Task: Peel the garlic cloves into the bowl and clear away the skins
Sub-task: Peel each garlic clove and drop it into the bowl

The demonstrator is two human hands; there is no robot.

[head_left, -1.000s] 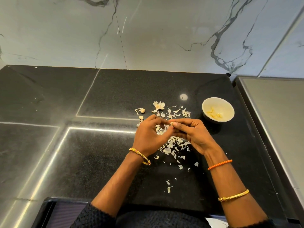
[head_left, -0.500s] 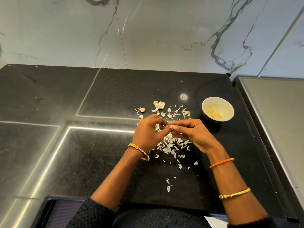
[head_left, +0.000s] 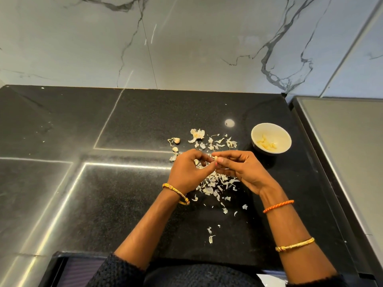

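Note:
A small garlic clove (head_left: 216,158) is pinched between the fingertips of my left hand (head_left: 187,171) and my right hand (head_left: 241,169), above the black counter. Under and beyond the hands lies a scatter of pale garlic skins (head_left: 213,183). Two unpeeled cloves (head_left: 176,140) lie to the left of the skins. A white bowl (head_left: 285,137) with several peeled cloves (head_left: 266,143) stands to the right of my hands.
The black counter (head_left: 124,193) runs left and toward me, with a marble wall (head_left: 186,42) behind it. A grey raised surface (head_left: 348,146) borders the counter on the right, just past the bowl. A few stray skins (head_left: 210,235) lie near the front edge.
Both hands have stayed over the skin pile, the fingers working at the clove. The right hand has shifted slightly. The clove shows more between the fingertips.

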